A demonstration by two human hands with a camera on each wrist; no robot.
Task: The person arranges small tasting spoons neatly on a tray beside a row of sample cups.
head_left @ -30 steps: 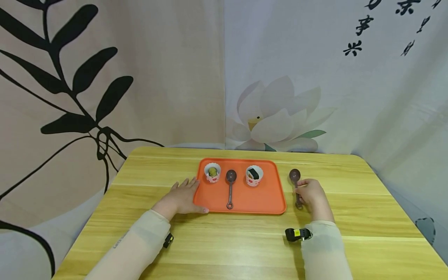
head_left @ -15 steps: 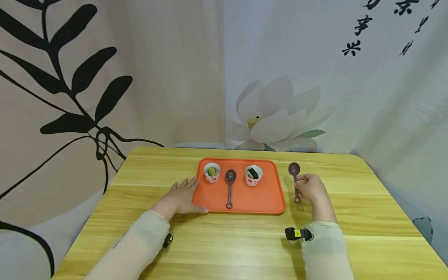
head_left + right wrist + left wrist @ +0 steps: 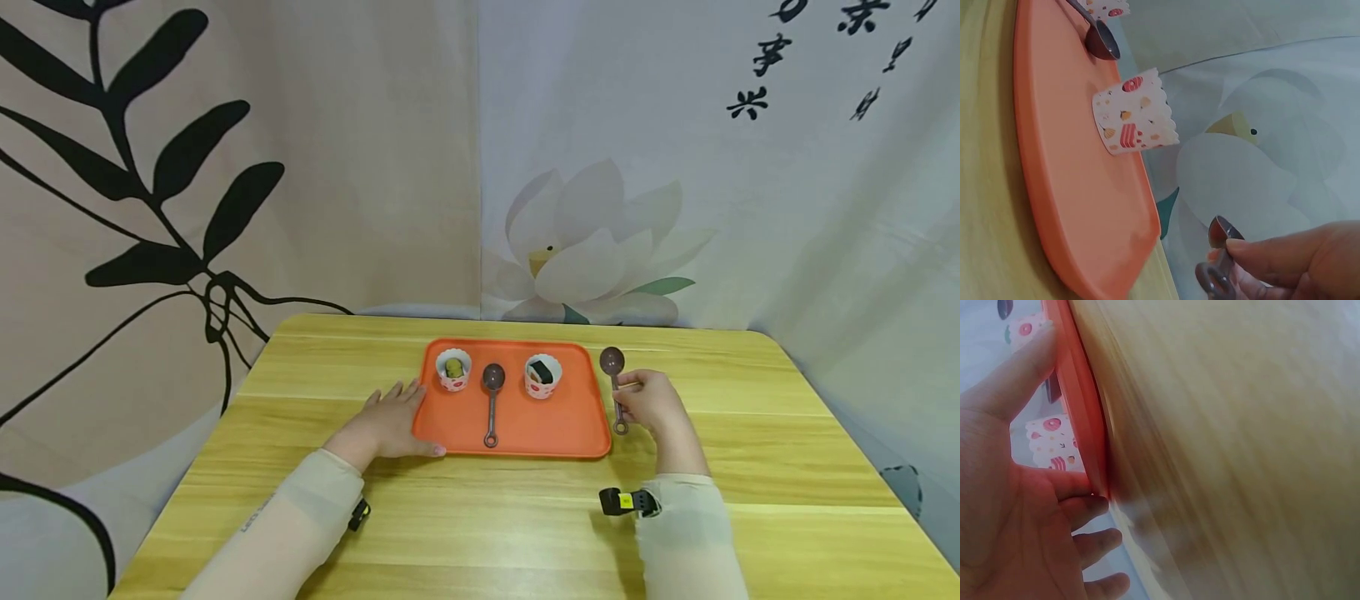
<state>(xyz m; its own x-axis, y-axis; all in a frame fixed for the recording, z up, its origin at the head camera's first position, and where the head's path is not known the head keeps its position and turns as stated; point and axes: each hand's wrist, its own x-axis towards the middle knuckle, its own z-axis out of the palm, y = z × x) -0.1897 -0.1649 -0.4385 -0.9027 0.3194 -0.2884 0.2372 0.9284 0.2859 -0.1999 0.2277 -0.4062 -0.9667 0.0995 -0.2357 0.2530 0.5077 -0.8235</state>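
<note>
My right hand (image 3: 654,402) pinches the handle of a brown spoon (image 3: 612,362), bowl end away from me, just beyond the tray's right edge. In the right wrist view, thumb and fingers grip this spoon (image 3: 1218,281) near its ringed handle end. My left hand (image 3: 390,423) lies spread against the left edge of an orange tray (image 3: 555,437), thumb at the near corner. On the tray lie a second brown spoon (image 3: 492,408) and two patterned paper cups. The left cup (image 3: 453,384) holds something yellow-green; the right cup (image 3: 542,390) holds a black-and-white piece resembling sushi.
The wooden table (image 3: 480,525) extends around the tray on all sides. Behind its far edge hangs a cloth backdrop (image 3: 390,167) with printed leaves, a lotus and characters. A small black device (image 3: 628,502) sits on the right wrist.
My right hand has lifted the spoon off the table and moved it left, closer to the tray's right edge. My left hand and the tray have stayed in place.
</note>
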